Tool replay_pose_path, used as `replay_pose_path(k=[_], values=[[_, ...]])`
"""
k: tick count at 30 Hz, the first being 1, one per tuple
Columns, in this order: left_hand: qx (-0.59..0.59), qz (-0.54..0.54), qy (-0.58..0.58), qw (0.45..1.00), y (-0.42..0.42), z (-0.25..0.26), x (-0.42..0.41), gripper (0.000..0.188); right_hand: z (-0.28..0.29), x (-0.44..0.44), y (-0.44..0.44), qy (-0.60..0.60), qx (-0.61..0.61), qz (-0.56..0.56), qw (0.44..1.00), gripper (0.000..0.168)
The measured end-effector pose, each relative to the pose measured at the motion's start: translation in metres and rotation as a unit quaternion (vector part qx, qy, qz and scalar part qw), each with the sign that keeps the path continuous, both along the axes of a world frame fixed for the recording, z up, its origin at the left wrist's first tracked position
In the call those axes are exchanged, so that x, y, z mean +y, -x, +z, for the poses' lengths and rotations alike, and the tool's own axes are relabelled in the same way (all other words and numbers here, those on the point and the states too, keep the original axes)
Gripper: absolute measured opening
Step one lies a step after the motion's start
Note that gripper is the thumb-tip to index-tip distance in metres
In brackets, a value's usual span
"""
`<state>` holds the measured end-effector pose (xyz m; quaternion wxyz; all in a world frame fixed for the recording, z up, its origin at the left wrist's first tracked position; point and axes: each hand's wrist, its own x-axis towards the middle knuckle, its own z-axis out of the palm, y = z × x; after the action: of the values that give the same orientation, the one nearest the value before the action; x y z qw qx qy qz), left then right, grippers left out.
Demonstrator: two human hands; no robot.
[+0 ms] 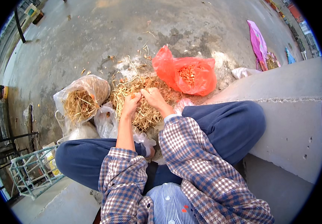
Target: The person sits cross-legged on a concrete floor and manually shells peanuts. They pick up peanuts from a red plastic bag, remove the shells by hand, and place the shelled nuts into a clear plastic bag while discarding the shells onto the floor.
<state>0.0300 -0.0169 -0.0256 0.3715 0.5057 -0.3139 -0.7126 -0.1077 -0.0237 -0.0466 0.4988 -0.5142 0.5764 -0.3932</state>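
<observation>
Both hands meet above a loose heap of dried plant stalks [147, 117] on the ground between my knees. My left hand [131, 105] pinches a small orange piece [133, 95] near its thumb. Close against it, the fingertips of my right hand [153, 98] are bent inward; what they hold is hidden. Just beyond the right hand lies a red plastic bag [165, 60], its mouth spread around several small orange-looking pieces [187, 75]. To the left, a clear plastic bag [100, 84] on its side is stuffed with dried stalks [79, 105].
More translucent plastic bags [105, 120] crowd my left shin. A pale green metal frame [35, 170] stands at lower left. Concrete ledge [287, 120] rises on my right. Pink cloth [257, 42] and a white bag [243, 72] lie beyond it. Stray stalks litter the concrete floor [116, 33].
</observation>
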Motion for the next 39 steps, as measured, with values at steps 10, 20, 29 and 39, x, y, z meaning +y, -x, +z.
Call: replay_pose_path(k=[10,20,29,39], values=[[0.054,0.048,0.001,0.997,0.002,-0.012,0.007,0.014,0.015,0.004,-0.003,-0.234,-0.376,-0.089,0.892,0.026],[-0.016,0.084,-0.046,0.995,0.005,-0.002,0.007,0.006,-0.003,0.010,0.007,-0.171,-0.136,-0.070,0.973,0.030],[-0.084,0.069,-0.036,0.993,-0.003,-0.013,0.004,0.008,-0.026,0.021,0.038,-0.199,0.296,0.011,0.934,0.050],[-0.325,-0.119,0.133,0.929,-0.001,-0.023,0.004,0.011,0.018,-0.002,0.022,-0.170,0.134,0.050,0.975,0.052]])
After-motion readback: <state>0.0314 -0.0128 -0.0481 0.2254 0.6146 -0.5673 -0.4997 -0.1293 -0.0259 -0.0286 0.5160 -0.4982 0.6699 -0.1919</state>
